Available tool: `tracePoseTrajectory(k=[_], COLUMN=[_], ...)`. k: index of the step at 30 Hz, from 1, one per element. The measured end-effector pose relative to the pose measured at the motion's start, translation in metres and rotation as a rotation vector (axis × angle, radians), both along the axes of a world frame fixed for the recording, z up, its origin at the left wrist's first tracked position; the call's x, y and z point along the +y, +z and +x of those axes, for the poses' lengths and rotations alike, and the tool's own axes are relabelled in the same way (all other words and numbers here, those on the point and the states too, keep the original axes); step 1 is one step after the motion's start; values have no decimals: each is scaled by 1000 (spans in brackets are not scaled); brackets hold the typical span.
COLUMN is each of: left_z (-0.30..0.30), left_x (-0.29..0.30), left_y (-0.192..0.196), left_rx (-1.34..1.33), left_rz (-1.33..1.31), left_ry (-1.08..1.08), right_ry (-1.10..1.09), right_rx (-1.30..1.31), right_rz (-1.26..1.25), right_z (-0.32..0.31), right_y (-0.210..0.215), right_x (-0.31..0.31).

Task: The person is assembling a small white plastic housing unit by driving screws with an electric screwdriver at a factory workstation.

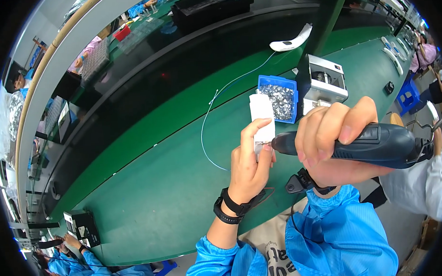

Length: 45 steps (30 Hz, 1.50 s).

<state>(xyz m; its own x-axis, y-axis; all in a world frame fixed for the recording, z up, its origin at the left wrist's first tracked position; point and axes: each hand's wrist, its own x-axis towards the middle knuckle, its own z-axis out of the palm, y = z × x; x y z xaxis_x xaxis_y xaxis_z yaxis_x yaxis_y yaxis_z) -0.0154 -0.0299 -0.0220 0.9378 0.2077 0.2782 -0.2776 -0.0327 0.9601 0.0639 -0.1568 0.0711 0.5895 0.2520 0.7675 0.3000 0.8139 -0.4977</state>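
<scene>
My right hand (334, 138) is wrapped round a dark electric screwdriver (379, 143), held nearly level with its bit pointing left. The bit's tip meets the lower end of a white plastic part (262, 117), at or very near its surface. Between thumb and fingers, my left hand (251, 161) grips that white part from its left side. A small shiny piece shows at the bit; what it is I cannot make out. Just beyond the white part stands a blue bin (295, 101) full of small shiny metal-and-dark pieces.
Right of the bin is a silver and black box-shaped machine (327, 79). A white curved device (293, 40) with a thin blue cable (202, 134) lies farther back on the green table (150, 205). A green post (328, 20) rises behind. Co-workers sit at left and right.
</scene>
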Motion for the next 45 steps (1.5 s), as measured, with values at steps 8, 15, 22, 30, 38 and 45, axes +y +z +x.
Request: tracePoseTrajectory(k=[8, 15, 22, 30, 38, 45], left_z=[0, -2, -2, -2, -1, -1], left_x=[5, 11, 11, 10, 11, 10], left_y=[0, -1, 2, 2, 0, 0], left_rx=[-27, -26, 0, 11, -17, -4], left_rz=[-2, -122, -126, -85, -80, -61], left_ry=[1, -71, -56, -56, -53, -49], right_ry=[-23, 63, -40, -46, -52, -75], right_rx=[-2, 7, -3, 12, -13, 11], right_rz=[-2, 71, 23, 13, 19, 23], right_z=[4, 5, 5, 4, 6, -1], right_y=[-2, -3, -3, 1, -2, 0], right_x=[0, 1, 3, 2, 4, 5])
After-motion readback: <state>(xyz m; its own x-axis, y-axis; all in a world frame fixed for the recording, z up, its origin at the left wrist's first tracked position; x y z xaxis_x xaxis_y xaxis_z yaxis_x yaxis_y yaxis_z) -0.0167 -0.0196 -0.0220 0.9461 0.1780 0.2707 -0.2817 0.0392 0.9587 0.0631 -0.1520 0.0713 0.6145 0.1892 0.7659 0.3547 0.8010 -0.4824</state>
